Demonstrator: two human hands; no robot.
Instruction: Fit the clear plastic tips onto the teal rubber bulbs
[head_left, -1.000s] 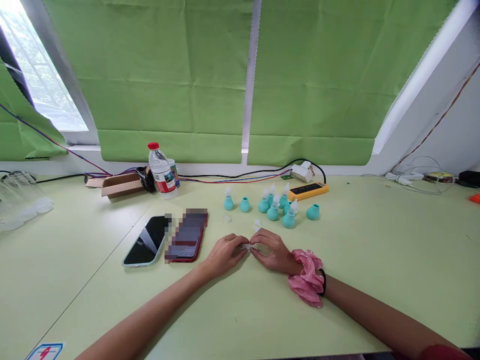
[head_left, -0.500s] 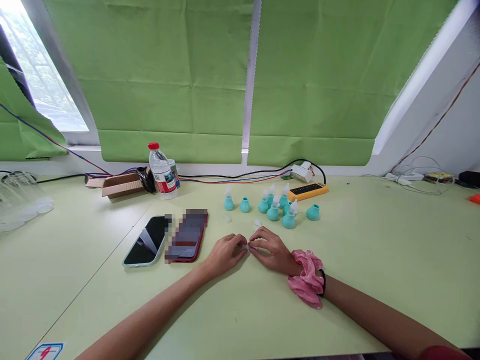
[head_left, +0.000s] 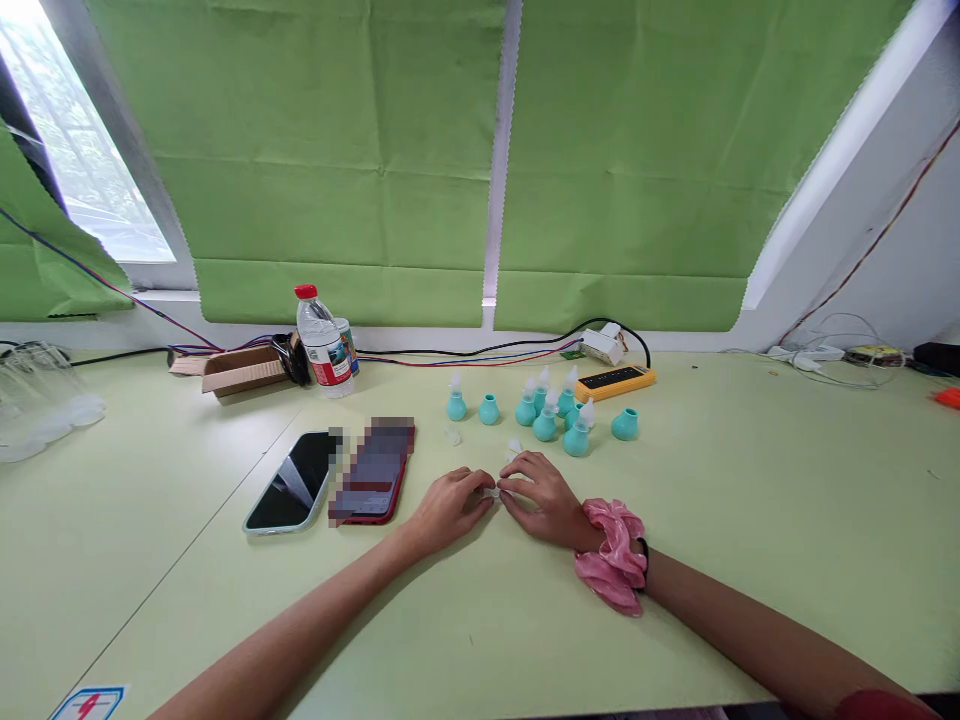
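Note:
Between my two hands is a small translucent plastic piece point(head_left: 491, 492), mostly covered by fingers. My left hand point(head_left: 452, 508) pinches it from the left, thumb and fingertips together. My right hand point(head_left: 541, 500), with a pink scrunchie point(head_left: 613, 555) at the wrist, is closed at its other side. Just beyond the fingers lies a small clear-white piece point(head_left: 514, 447), and another translucent bit point(head_left: 453, 436) sits to its left. Several turquoise bulbs stand behind, some with clear pointed tips, such as this tipped bulb point(head_left: 577, 436); a bare bulb point(head_left: 489, 409) and another bare bulb point(head_left: 625, 424) have open necks.
Left of my hands lie a phone in a red case point(head_left: 375, 475) and a phone in a pale case point(head_left: 292, 485). Farther back stand a water bottle point(head_left: 326, 350), a cardboard box point(head_left: 244, 372) and a yellow power strip point(head_left: 615, 383). Cables run along the wall.
My hands stay nearly in place. A little more of the translucent piece shows between the fingertips; the other objects have not moved.

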